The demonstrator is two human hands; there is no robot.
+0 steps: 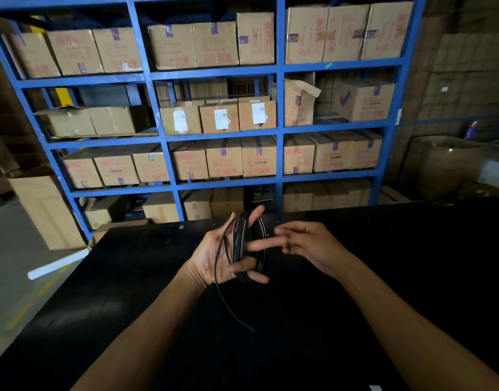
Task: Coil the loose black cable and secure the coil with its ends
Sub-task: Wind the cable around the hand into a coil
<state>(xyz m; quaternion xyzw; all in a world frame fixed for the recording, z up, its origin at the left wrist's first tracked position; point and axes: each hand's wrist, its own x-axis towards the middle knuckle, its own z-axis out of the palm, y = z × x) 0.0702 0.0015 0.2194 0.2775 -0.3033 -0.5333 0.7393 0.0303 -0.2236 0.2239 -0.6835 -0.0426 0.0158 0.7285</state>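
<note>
Above the black table, just in front of its far edge, the left hand stood palm-up with its fingers spread wide and pushed through the black cable, which was wound in several loops around them. Splayed that way, the fingers appeared to work as a former, keeping the coil open and its turns side by side rather than letting them collapse. The hand did not pinch the cable; the loops simply hung on the open fingers.

Nearer the person than the coil, one free end trailed from the left wrist down toward the table top, its tip over the dark surface; whether it touched the surface could not be told. It was probably left loose as the tail for binding the coil.

Right of the coil, the right hand hovered with its fingers loosely extended toward the loops, fingertips near the left hand's middle finger. It looked empty, though a thin strand against the dark table would be hard to see. My judgement is that winding was nearly finished and the wrapping of the ends not yet begun.

Beyond the table's far edge stood blue shelving stacked with cardboard boxes.
</note>
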